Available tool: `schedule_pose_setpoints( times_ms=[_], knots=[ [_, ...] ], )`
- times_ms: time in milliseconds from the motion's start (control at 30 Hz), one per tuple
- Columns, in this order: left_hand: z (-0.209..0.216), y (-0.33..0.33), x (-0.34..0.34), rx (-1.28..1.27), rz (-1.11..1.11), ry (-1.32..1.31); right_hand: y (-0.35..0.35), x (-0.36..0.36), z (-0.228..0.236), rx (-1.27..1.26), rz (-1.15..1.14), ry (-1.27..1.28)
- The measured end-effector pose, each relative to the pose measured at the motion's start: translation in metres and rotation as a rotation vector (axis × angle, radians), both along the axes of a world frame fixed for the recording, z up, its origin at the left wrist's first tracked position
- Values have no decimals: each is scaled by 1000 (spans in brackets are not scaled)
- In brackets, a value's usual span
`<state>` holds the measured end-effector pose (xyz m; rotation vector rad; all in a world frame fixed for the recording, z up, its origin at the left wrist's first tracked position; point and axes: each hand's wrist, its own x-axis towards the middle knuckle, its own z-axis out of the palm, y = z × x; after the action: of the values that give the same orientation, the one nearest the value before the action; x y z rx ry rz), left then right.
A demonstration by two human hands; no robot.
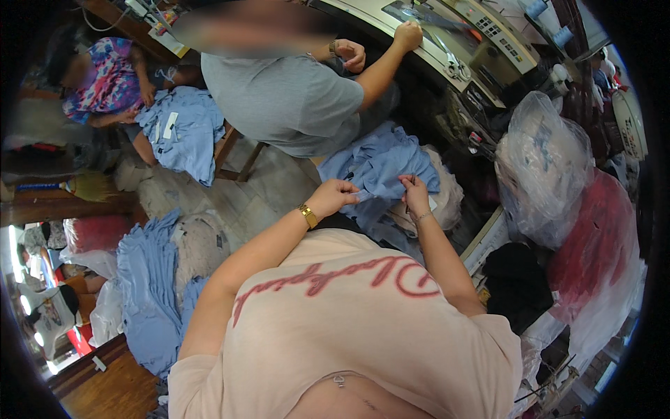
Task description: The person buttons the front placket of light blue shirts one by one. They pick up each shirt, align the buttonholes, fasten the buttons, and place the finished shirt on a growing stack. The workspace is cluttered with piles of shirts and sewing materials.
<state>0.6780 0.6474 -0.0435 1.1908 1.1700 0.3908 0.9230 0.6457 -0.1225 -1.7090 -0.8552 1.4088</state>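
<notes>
A pile of light blue garments (391, 157) lies in front of me, at lap height. My left hand (338, 197), with a gold watch on its wrist, pinches the near left edge of one blue garment. On the right side of the same cloth, my right hand (415, 193) is closed with thumb and fingertips together. Something small and dark shows below those fingers, too small to name. Beige cloth (447, 187) lies under the right side of the pile.
Ahead, a person in a grey shirt (286, 101) sits at a sewing machine (481, 38); scissors (455, 68) lie there. Another person (105, 77) has a blue garment (183, 133) on the lap. Blue garments (145, 286) hang at left. Clear plastic bags (541, 160) stand at right.
</notes>
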Motion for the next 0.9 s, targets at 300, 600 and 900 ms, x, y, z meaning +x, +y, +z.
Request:
schedule_pose_setpoints(
  times_ms=[300, 600, 900],
  knots=[
    [6, -10, -5, -47, -205, -44, 16, -19, -37, 328, 373, -304],
    [0, -6, -15, -8, -127, 2, 50, -1, -32, 49, 918, -222],
    [-30, 22, 5, -28, 66, 39, 29, 18, 86, -139, 508, 236]
  ],
)
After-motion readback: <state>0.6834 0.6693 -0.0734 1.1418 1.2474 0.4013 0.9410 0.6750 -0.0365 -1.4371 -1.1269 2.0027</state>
